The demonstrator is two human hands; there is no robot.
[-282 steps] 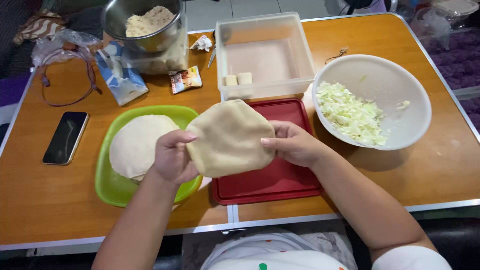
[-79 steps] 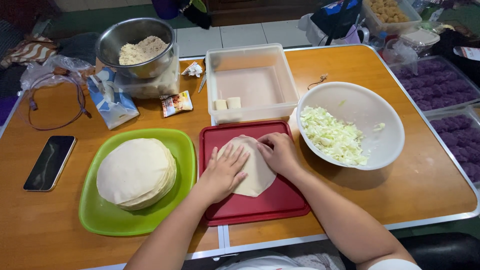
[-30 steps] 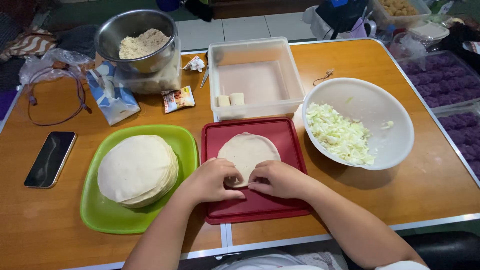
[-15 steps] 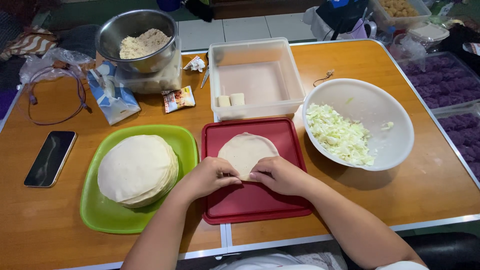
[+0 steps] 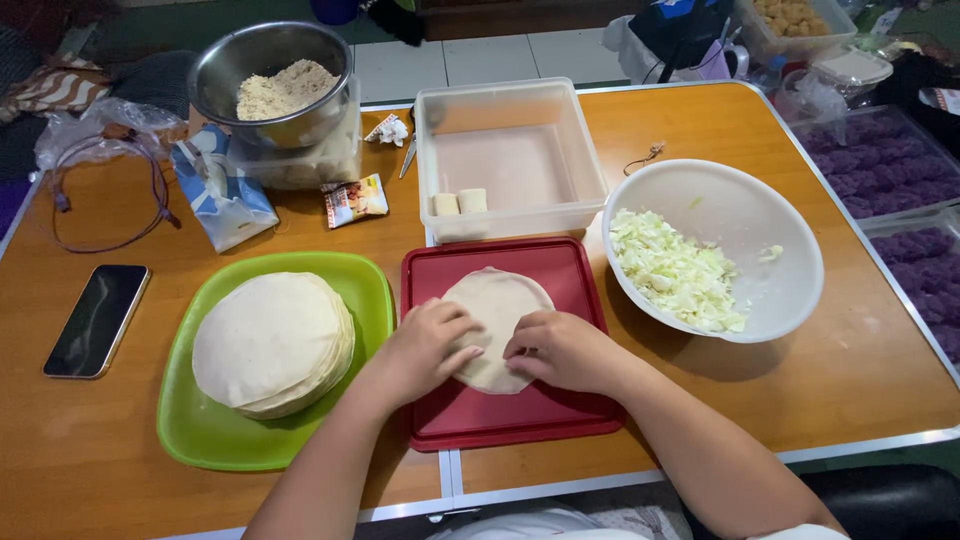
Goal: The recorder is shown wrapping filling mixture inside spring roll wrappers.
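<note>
1. Your left hand (image 5: pixel 428 345) lies with loose, half-curled fingers on the lower left edge of the round wrapper (image 5: pixel 497 315); it presses down rather than clenches, and it covers that part of the rim.
2. Your right hand (image 5: pixel 560 350) rests on the lower right edge in the same way — whether any fingertip is tucked under the sheet, you cannot tell, since the knuckles hide the contact.
3. The wrapper lies flat on the red tray (image 5: pixel 520 420), near its middle, its upper half in plain sight.
4. Far left, a dark phone (image 5: pixel 96 320) lies face up on the wooden table (image 5: pixel 870 385), with a loop of purple cord (image 5: pixel 105 205) beyond it.
5. Just beside the red tray, a green plate (image 5: pixel 205 435) carries a stack of wrappers (image 5: pixel 272 342).
6. Behind it, a steel bowl (image 5: pixel 270 65) of crumbly tan filling sits on a clear tub; the tub's contents are hard to make out.
7. A clear plastic box (image 5: pixel 510 150) behind the tray holds two small pale rolls (image 5: pixel 458 203).
8. To the right, a white bowl (image 5: pixel 760 230) holds shredded cabbage (image 5: pixel 675 275) — it touches the tray's corner.
9. At the right edge, trays of purple pieces (image 5: pixel 880 165) are cut off by the frame.
</note>
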